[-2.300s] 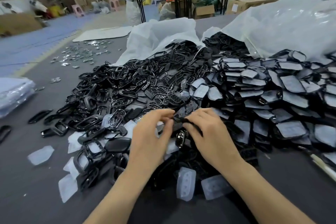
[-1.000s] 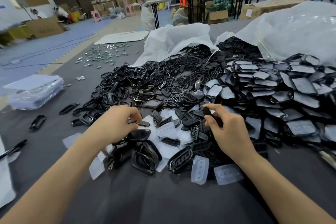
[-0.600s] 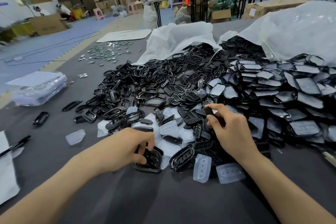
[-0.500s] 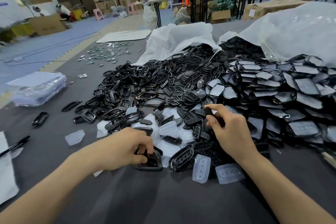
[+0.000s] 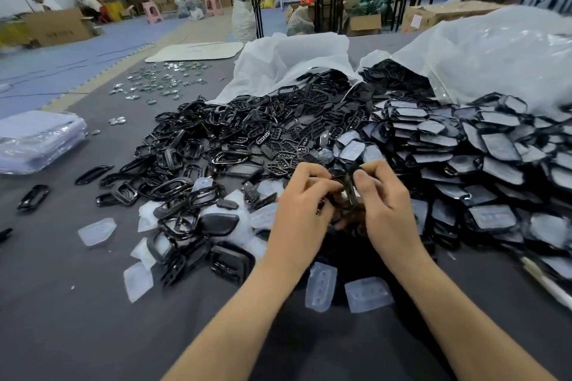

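Note:
My left hand (image 5: 301, 204) and my right hand (image 5: 385, 204) meet above the near middle of a grey table (image 5: 93, 318). Between their fingertips they pinch small black plastic parts (image 5: 348, 187); how many pieces is unclear, as fingers cover most of them. Behind spreads a heap of black plastic frames (image 5: 216, 139) and, to the right, stacked black shells with pale faces (image 5: 464, 148). Translucent button pads (image 5: 320, 286) lie loose near my wrists.
Two white plastic sacks (image 5: 294, 62) (image 5: 495, 52) spill parts at the back. A stack of clear bags (image 5: 37, 139) sits at the left edge. Small shiny metal pieces (image 5: 161, 83) are scattered far left. Loose black frames (image 5: 32, 196) lie on the left.
My left hand lifted from the black frame at the near left and came up to meet my right hand, carrying a part. The right hand rose slightly from the pile.

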`<state>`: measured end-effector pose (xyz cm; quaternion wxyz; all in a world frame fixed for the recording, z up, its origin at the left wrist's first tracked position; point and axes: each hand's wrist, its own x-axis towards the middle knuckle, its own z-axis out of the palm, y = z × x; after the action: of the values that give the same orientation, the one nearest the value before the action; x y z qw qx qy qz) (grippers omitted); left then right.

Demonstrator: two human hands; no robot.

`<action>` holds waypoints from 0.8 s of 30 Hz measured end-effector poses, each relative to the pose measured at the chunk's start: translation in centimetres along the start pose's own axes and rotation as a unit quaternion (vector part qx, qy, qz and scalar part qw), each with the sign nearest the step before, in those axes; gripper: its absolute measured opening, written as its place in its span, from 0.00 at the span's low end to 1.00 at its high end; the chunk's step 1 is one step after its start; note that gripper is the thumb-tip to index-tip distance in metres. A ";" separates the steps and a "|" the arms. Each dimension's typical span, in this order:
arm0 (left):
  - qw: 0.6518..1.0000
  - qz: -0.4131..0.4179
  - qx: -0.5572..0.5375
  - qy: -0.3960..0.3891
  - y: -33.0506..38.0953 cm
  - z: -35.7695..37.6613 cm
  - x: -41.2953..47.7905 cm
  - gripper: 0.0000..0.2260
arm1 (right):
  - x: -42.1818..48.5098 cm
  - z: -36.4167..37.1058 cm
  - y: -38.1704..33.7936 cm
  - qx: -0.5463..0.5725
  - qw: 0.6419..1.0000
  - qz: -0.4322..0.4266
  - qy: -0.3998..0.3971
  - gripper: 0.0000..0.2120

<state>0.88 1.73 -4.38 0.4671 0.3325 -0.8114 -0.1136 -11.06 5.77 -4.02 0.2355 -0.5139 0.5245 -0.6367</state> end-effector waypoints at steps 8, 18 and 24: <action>0.988 -0.033 -0.148 -0.018 0.7 -0.2 -0.6 0.22 | 0.6 -0.6 0.9 -0.081 0.995 -0.043 0.029 0.09; 0.929 -0.206 -0.293 -0.097 -0.1 -0.3 -0.3 0.18 | 0.4 -0.3 0.8 -0.060 0.998 -0.025 -0.002 0.10; 0.908 -0.215 -0.345 -0.100 -0.4 -0.1 -0.1 0.16 | -0.1 -0.1 0.8 -0.147 0.986 -0.081 0.020 0.07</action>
<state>1.23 1.48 -4.59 0.4332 0.3038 -0.6726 -0.5174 -11.32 5.61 -4.73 0.0947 -0.5708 0.5735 -0.5799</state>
